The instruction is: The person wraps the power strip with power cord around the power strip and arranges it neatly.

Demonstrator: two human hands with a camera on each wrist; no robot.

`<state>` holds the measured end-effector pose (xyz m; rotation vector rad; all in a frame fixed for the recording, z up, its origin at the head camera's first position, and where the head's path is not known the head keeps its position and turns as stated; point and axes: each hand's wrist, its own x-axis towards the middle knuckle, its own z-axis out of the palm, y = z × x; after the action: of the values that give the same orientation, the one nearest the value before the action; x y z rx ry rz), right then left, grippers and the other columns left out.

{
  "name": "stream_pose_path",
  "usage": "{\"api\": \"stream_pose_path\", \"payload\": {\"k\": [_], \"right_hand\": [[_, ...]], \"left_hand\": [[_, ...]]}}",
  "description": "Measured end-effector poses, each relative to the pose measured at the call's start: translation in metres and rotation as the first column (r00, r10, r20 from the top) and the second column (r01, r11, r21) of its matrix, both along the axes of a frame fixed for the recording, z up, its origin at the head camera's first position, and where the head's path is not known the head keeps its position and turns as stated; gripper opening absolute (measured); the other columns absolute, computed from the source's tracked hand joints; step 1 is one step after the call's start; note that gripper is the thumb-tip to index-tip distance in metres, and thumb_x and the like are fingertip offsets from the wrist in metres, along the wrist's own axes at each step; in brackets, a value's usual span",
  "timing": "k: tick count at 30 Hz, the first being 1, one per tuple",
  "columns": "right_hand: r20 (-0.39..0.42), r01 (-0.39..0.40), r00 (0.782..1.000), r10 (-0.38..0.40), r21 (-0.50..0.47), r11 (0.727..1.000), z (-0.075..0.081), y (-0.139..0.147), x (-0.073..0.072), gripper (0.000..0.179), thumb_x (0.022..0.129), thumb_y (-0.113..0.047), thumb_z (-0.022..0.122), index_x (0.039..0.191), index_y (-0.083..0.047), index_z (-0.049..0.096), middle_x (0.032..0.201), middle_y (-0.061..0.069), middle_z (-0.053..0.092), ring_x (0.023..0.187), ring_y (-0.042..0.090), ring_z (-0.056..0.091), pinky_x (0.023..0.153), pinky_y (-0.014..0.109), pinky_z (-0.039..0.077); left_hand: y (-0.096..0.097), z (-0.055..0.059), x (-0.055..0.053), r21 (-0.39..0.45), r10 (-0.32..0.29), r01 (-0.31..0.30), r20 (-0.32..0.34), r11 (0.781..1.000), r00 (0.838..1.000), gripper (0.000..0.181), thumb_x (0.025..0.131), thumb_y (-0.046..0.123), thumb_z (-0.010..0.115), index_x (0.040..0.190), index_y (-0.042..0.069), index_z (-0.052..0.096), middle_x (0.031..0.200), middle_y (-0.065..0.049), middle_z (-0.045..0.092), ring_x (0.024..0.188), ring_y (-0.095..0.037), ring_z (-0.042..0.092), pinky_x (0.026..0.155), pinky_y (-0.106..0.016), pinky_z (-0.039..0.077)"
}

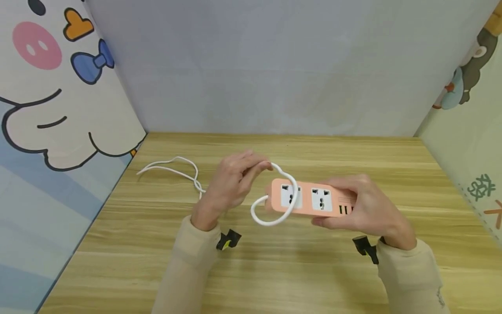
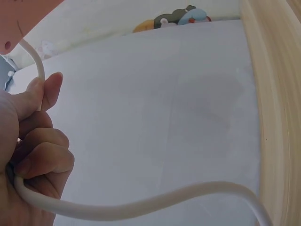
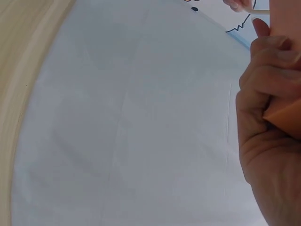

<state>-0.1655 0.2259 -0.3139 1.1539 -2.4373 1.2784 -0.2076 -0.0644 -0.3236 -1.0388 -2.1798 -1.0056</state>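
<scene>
My right hand (image 1: 370, 209) grips the right end of a pink power strip (image 1: 306, 211) above the table, its socket face toward the head view. Two white socket panels and a row of USB ports show; the fingers cover part of that end. In the right wrist view, fingers (image 3: 268, 80) wrap round the strip's pink body (image 3: 287, 21). My left hand (image 1: 235, 183) pinches the white cord (image 1: 292, 181), which loops from the strip's left end across its front. In the left wrist view the cord (image 2: 117, 211) passes through the curled fingers (image 2: 44, 150).
The cord's remaining length (image 1: 172, 169) lies in a loose loop on the wood-grain table (image 1: 274, 279) to the left. A pale grey panel (image 1: 274, 65) rises behind the table. Cartoon-printed panels (image 1: 117, 100) stand on both sides.
</scene>
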Motion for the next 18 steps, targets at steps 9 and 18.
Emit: {"api": "stream_pose_path", "payload": {"k": [9,18], "right_hand": [[0.037,0.031,0.999,-0.03,-0.046,0.998,-0.006,0.0,-0.007,0.047,0.066,-0.004,0.093,0.107,-0.018,0.075,0.081,-0.007,0.072,0.06,0.009,0.055,0.054,0.024,0.047],[0.115,0.149,0.984,-0.137,-0.1,0.984,-0.005,-0.002,-0.007,0.047,0.068,-0.001,0.09,0.111,-0.014,0.075,0.09,-0.006,0.074,0.068,0.013,0.059,0.061,0.026,0.048]], "left_hand": [[0.007,-0.009,-0.008,0.024,-0.051,0.049,0.047,0.998,0.998,0.014,0.099,0.005,0.062,0.1,0.003,0.076,0.08,-0.007,0.07,0.06,-0.008,0.042,0.055,-0.02,0.037],[0.018,-0.016,-0.008,0.0,-0.052,0.052,0.066,0.999,0.996,0.016,0.1,0.0,0.059,0.102,-0.001,0.074,0.088,-0.012,0.071,0.071,-0.018,0.059,0.066,-0.029,0.051]]}}
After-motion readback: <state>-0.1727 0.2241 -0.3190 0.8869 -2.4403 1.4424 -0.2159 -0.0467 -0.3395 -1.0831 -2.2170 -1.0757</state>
